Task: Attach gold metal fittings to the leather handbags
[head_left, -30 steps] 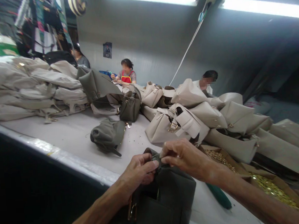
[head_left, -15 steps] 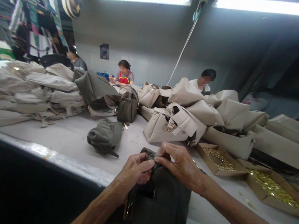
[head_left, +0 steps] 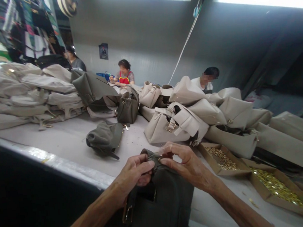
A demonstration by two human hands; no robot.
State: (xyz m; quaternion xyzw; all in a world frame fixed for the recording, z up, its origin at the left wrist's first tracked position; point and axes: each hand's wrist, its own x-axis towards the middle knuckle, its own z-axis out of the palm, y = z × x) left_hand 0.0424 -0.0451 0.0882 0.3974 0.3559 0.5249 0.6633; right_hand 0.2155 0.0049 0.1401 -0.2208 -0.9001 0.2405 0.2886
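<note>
Your left hand [head_left: 140,169] and right hand [head_left: 183,160] pinch the dark bag [head_left: 162,208] at six o'clock; its gold buckle [head_left: 127,214] is on, but whether the small gold piece [head_left: 159,159] is fastened, I cannot tell.

Bag workshop, heaped unfinished bags [head_left: 173,124]

Both hands meet at the top edge of the dark bag [head_left: 172,200]. The left hand [head_left: 139,169] grips its left part, thumb laid on top, fingers curled under. The right hand [head_left: 180,158] arches over its right part, thumb and forefinger closed on the edge. The bare forearms slant down on either side of the bag.
</note>
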